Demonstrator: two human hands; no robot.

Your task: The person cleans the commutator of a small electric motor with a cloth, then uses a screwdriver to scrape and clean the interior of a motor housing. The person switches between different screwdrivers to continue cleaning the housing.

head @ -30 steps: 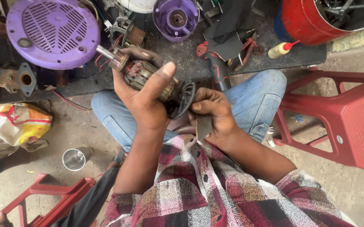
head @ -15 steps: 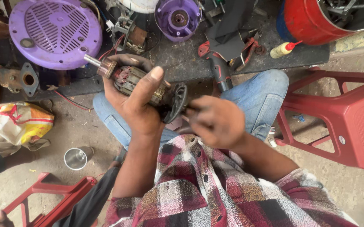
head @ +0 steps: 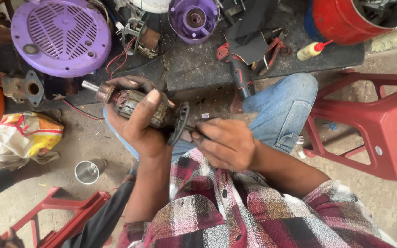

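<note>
Left hand: clamped around motor armature.
Axis: shaft runs left-right.
Right hand: closed at fan end, nearer.

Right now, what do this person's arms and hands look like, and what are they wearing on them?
Both hands are bare: no gloves, rings or watch show. The left hand and right hand look smudged with dark grime. The forearms are uncovered, too. A plaid shirt in red, white and grey covers the upper arms, its sleeves ending near the elbows. Blue jeans show beyond the hands.
</note>
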